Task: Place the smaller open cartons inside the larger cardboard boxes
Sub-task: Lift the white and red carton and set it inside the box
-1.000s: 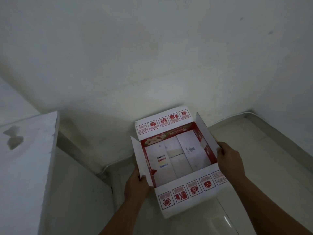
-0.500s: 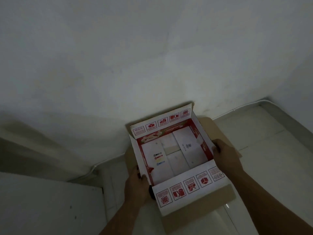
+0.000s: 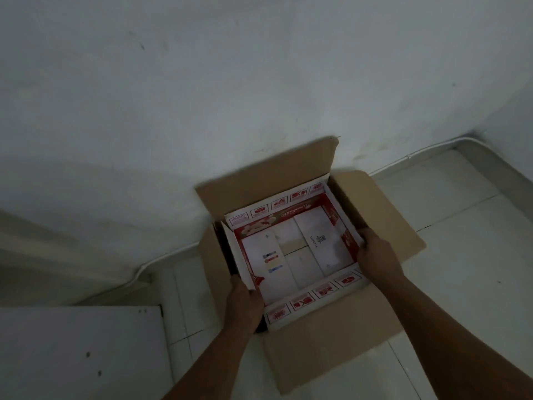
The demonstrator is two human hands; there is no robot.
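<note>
A small open carton point(image 3: 300, 255), white inside with red walls and red symbols on its flaps, sits down in the mouth of a larger brown cardboard box point(image 3: 331, 350) on the floor by the wall. The brown box's flaps are spread outward on all sides. My left hand point(image 3: 245, 301) grips the carton's left wall near its front corner. My right hand point(image 3: 377, 255) holds the carton's right wall. The carton's flaps are folded out against the brown box's inner sides. A dark gap shows between carton and box on the left.
A white wall point(image 3: 259, 82) stands right behind the box. A white cable point(image 3: 161, 258) runs along the wall base. A white flat surface point(image 3: 78, 350) fills the lower left. Pale tiled floor point(image 3: 467, 269) lies to the right of the box.
Both hands have lowered the red and white carton from above the floor down into the brown box. The view has tilted down, bringing the whole brown box into sight.
</note>
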